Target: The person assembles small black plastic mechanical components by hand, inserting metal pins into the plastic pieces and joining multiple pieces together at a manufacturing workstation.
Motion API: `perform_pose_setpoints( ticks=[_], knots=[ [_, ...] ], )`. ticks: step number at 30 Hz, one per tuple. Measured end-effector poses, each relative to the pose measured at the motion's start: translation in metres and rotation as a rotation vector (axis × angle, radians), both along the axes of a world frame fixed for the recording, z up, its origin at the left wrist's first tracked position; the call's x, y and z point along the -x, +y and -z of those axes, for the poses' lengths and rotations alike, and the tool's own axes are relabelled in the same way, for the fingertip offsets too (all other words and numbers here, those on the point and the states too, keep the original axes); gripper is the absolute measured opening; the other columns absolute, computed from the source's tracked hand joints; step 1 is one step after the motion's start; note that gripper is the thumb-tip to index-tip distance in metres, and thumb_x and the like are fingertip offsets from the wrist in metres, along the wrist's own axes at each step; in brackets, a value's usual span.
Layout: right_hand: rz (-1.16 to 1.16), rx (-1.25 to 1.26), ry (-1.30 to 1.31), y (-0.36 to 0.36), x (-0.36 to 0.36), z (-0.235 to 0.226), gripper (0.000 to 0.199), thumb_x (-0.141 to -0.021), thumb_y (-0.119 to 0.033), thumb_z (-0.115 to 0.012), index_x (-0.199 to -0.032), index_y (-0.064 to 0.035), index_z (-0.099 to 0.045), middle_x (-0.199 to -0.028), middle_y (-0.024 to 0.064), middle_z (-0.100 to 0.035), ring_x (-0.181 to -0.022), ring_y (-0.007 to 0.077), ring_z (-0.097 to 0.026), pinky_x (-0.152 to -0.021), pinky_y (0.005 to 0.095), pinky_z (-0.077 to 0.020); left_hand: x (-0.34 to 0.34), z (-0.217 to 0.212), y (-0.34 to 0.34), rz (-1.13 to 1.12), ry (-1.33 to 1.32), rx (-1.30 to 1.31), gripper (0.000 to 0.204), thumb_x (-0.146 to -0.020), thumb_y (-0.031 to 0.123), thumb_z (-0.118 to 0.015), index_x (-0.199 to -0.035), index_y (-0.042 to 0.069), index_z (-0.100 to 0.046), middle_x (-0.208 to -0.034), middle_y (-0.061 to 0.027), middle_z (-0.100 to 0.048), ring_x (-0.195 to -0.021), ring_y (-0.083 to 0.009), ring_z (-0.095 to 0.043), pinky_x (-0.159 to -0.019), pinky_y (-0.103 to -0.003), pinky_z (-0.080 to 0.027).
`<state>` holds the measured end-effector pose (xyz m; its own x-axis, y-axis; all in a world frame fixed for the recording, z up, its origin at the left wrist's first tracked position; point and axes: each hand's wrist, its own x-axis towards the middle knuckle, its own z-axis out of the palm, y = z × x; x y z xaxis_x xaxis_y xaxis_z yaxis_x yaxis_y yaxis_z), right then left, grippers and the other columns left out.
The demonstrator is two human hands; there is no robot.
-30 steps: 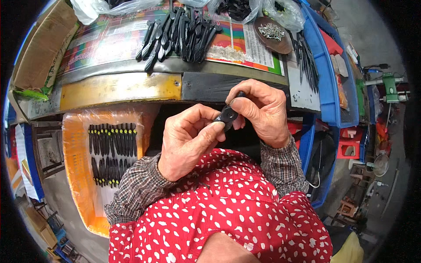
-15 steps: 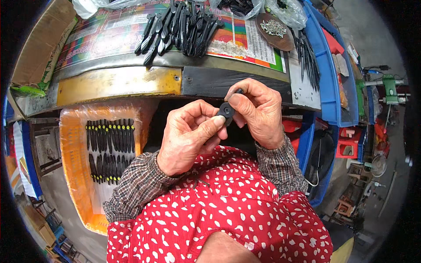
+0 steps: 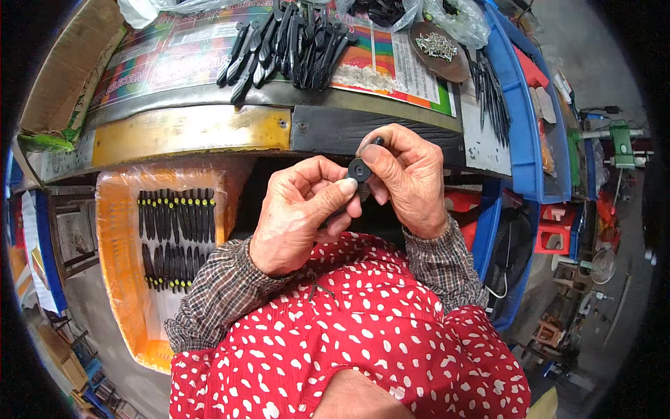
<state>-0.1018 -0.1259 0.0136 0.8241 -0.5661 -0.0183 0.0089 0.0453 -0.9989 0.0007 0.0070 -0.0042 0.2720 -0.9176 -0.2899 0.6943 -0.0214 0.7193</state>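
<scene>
A black piece with a round, ring-marked end [image 3: 359, 170] is held over my lap, just in front of the bench edge. My left hand [image 3: 289, 213] is closed on it, the thumb pressing beside the disc. My right hand [image 3: 412, 178] is also closed, its thumb and forefinger around a dark, rod-like end that sticks out at the top. Fingers cover most of the piece, so I cannot tell whether both hands grip one part or two joined ones. On the bench beyond lies a heap of long black plastic parts [image 3: 286, 52].
At my left, an orange plastic-lined crate [image 3: 112, 279] holds two rows of black pieces with yellow-green dots. A round brown dish of small silver pieces [image 3: 436, 45] sits at the bench's far right. Beyond it stands a blue bin [image 3: 513, 119]. An open cardboard box [image 3: 66, 70] flanks the far left.
The black piece has turned slightly, and its round end now shows as a fuller disc. Both hands have shifted a little, keeping their hold.
</scene>
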Motion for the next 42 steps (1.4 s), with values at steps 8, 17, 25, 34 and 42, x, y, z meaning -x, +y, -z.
perform_pose_setpoints(
  ticks=[8,17,25,34,42],
  knots=[
    [-0.018,0.003,-0.047,-0.002,0.001,-0.009,0.015,-0.088,-0.013,-0.062,-0.092,0.0016,-0.058,-0.073,-0.0012,-0.056,-0.053,0.0011,-0.046,-0.044,0.0163,-0.036,-0.003,-0.01,-0.004,-0.015,-0.032,0.028,0.009,-0.089,0.008,-0.059,-0.092,0.0,-0.055,-0.072,-0.0066,-0.061,-0.049,-0.0058,-0.047,-0.041,-0.018,-0.032],
    [0.127,0.353,0.089,-0.045,0.011,-0.02,0.016,-0.084,-0.012,-0.065,-0.091,0.0023,-0.063,-0.072,0.0011,-0.059,-0.059,0.0049,-0.05,-0.052,0.0207,-0.0411,-0.011,-0.015,-0.006,-0.133,-0.225,0.015,0.006,-0.088,0.006,-0.058,-0.092,0.002,-0.055,-0.071,-0.0071,-0.061,-0.048,-0.006,-0.045,-0.041,-0.018,-0.032],
    [0.38,1.311,0.257,-0.135,0.008,-0.017,0.027,-0.077,-0.018,-0.068,-0.096,-0.0001,-0.064,-0.082,0.0128,-0.06,-0.074,0.0267,-0.058,-0.066,0.0354,-0.0463,-0.016,-0.017,-0.012,-0.191,-0.256,0.041,0.008,-0.088,0.004,-0.059,-0.095,0.0,-0.056,-0.073,-0.0075,-0.062,-0.05,-0.0045,-0.046,-0.043,-0.017,-0.033],
    [0.286,1.499,0.374,-0.158,-0.003,-0.007,0.042,-0.076,-0.027,-0.069,-0.107,-0.0005,-0.06,-0.093,0.0127,-0.052,-0.091,0.0289,-0.048,-0.08,0.0383,-0.0425,-0.018,-0.014,-0.014,-0.209,-0.291,0.009,0.007,-0.088,0.005,-0.058,-0.094,0.004,-0.055,-0.071,-0.0079,-0.061,-0.047,-0.0068,-0.046,-0.039,-0.018,-0.031],
    [0.317,1.462,0.32,-0.155,-0.004,-0.005,0.036,-0.076,-0.025,-0.069,-0.103,-0.0026,-0.062,-0.09,0.0127,-0.053,-0.09,0.0291,-0.049,-0.078,0.0383,-0.0428,-0.019,-0.016,-0.014,-0.191,-0.279,0.0,0.007,-0.088,0.004,-0.058,-0.093,0.0,-0.055,-0.074,-0.0079,-0.062,-0.05,-0.0053,-0.047,-0.043,-0.018,-0.033]
  ],
)
